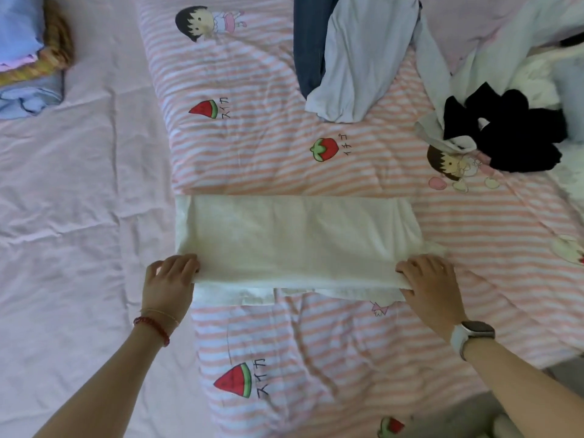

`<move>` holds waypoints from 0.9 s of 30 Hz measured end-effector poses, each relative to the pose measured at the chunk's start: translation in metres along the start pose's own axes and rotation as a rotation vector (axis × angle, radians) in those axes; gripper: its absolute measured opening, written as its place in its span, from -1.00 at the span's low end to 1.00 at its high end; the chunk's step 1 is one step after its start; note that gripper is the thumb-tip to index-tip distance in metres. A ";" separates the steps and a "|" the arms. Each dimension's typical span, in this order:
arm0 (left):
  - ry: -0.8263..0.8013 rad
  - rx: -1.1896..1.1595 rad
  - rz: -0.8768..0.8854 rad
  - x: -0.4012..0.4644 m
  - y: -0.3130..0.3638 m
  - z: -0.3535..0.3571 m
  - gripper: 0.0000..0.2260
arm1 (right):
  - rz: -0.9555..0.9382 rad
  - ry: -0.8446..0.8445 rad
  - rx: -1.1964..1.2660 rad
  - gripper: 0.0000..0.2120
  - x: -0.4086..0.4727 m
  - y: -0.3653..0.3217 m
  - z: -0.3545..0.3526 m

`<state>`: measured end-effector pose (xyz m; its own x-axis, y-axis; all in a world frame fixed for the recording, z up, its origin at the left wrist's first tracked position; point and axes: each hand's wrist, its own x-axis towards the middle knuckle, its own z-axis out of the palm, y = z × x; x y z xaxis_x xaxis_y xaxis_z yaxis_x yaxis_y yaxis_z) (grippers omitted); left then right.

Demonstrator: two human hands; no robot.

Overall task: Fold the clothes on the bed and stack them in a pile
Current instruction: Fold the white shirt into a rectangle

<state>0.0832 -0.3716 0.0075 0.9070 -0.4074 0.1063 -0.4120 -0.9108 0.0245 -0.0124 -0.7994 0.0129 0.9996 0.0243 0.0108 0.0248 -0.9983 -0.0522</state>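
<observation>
At far left, a pile of folded clothes point(25, 55) sat on the plain pink sheet point(79, 191), well apart from the work area — by judgement the stack each finished item was meant to join.

The left hand point(169, 279) gripped the near-left corner of the cream garment point(297, 241), fingers curled over its edge. The garment lay as a long flat band across the striped quilt point(252, 147), already folded lengthwise, with a thin lower layer showing beneath its near edge. The right hand point(433, 286) held the near-right corner the same way, fingers curled onto the cloth. Holding both ends at once probably kept the band taut and its edges aligned for the next fold.

Beyond the garment and to the right, unfolded items waited — a pale blue garment point(357, 67) lying over dark blue cloth point(308, 42), then a black garment point(505, 131) among white pieces at the right edge. None touched the cream garment. The quilt between band and stack carried nothing, so no obstruction to a transfer leftward was apparent.
</observation>
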 end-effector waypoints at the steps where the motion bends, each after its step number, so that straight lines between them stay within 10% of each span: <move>1: -0.071 -0.021 -0.023 -0.005 0.002 0.003 -0.76 | 0.033 -0.053 0.005 -0.70 -0.006 -0.004 0.005; 14: -0.239 -0.121 -0.096 0.076 0.047 0.019 -0.52 | 0.029 -0.190 0.092 -0.53 0.080 -0.111 0.018; 18: -0.174 -0.102 -0.487 0.100 0.011 0.047 -0.56 | 0.089 -0.280 0.039 -0.51 0.107 -0.108 0.050; 27: 0.061 -0.907 -1.107 0.124 -0.035 0.034 -0.84 | 0.162 -0.330 -0.041 -0.49 0.105 -0.090 0.063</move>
<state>0.2125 -0.3925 -0.0142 0.7967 0.4960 -0.3453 0.5587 -0.3865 0.7338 0.0914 -0.7033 -0.0438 0.9401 -0.1253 -0.3171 -0.1276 -0.9917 0.0136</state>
